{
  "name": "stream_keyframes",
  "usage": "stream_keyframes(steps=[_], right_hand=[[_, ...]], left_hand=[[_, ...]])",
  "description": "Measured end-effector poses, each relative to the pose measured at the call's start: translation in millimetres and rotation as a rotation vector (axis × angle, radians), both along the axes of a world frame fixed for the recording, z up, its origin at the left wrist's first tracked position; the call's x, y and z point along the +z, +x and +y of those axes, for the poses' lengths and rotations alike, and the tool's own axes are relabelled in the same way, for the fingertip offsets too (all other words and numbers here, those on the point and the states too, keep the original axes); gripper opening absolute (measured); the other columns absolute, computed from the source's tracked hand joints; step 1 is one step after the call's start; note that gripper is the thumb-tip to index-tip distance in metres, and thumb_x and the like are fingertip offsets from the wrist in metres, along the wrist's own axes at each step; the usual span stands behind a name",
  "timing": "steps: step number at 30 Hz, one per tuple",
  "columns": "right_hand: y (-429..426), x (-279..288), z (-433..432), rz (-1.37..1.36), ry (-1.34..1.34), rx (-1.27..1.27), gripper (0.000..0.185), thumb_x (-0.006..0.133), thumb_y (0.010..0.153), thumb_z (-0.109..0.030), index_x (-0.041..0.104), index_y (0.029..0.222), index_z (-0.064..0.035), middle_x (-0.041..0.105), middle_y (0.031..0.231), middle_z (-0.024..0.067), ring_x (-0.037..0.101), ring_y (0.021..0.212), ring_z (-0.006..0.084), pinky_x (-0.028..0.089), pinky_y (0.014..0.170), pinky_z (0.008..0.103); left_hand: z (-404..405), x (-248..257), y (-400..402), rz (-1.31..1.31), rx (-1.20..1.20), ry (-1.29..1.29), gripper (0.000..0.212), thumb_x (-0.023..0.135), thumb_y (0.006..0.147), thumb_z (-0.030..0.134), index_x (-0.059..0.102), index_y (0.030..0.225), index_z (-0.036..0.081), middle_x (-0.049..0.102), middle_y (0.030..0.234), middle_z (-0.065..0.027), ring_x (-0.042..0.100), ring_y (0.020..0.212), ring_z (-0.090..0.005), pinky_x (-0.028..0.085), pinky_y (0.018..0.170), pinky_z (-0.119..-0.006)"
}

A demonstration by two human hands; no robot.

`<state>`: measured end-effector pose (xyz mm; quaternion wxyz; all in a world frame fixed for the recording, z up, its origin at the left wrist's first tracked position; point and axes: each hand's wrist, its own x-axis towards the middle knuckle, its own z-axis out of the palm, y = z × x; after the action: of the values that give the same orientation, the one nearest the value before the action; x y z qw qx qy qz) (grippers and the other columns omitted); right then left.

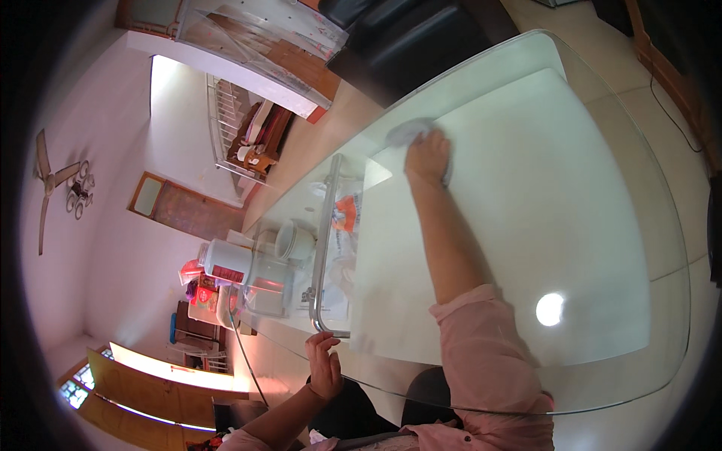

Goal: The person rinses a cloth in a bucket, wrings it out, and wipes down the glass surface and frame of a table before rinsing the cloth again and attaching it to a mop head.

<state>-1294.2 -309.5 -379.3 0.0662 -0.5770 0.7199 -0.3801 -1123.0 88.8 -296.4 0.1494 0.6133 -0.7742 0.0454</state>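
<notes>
My right hand (428, 155) reaches far over the glass tabletop (507, 214), pressing a greyish cloth (407, 133) on the glass near its far edge. The cloth is blurred, and part of it is hidden under the hand. At the near edge of the glass is my left hand (325, 363), fingers loosely bent, with nothing seen in it. It lies close to the bent end of a chrome tube (324, 248) of the table frame. Under the right part of the glass shows a large white panel.
Beneath the glass on the left are white bowls (294, 240), a clear plastic container (269, 290) and a printed plastic bag (346, 214). A white plastic jar (227, 260) and red packages (204, 299) stand at the left end. A black leather sofa (417, 45) borders the far side.
</notes>
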Motion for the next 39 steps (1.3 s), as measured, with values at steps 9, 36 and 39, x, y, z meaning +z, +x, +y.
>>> stream_keyframes(steps=[9,36,39], right_hand=[[24.2,-4.1,14.2,0.023,-0.082,0.438,0.033,0.053,0.072,-0.012,0.056,0.104,-0.0022,0.054,0.104,0.0181,0.049,0.099,0.0310,0.036,0.090,0.0382],[153.3,17.0,56.2,0.073,0.098,0.235,0.045,0.039,0.087,-0.024,0.049,0.122,0.0022,0.046,0.127,0.0197,0.034,0.123,0.0360,0.016,0.105,0.0528],[157.6,-3.4,16.8,0.134,0.121,0.098,0.045,0.038,0.087,-0.022,0.047,0.125,0.0008,0.045,0.129,0.0194,0.034,0.123,0.0357,0.016,0.105,0.0529]], left_hand=[[2.4,0.1,1.3,-0.009,-0.008,-0.026,0.028,0.043,0.077,0.005,0.048,0.104,0.000,0.046,0.108,-0.0208,0.043,0.101,-0.0350,0.033,0.090,-0.044],[-21.1,22.8,164.8,-0.098,-0.162,0.119,0.056,0.047,0.084,0.033,0.035,0.124,-0.005,0.029,0.130,-0.0294,0.028,0.120,-0.0448,0.020,0.101,-0.052],[-24.9,14.3,166.6,-0.106,-0.187,0.173,0.058,0.046,0.082,0.034,0.035,0.125,-0.004,0.026,0.134,-0.0283,0.024,0.125,-0.0440,0.014,0.103,-0.057]])
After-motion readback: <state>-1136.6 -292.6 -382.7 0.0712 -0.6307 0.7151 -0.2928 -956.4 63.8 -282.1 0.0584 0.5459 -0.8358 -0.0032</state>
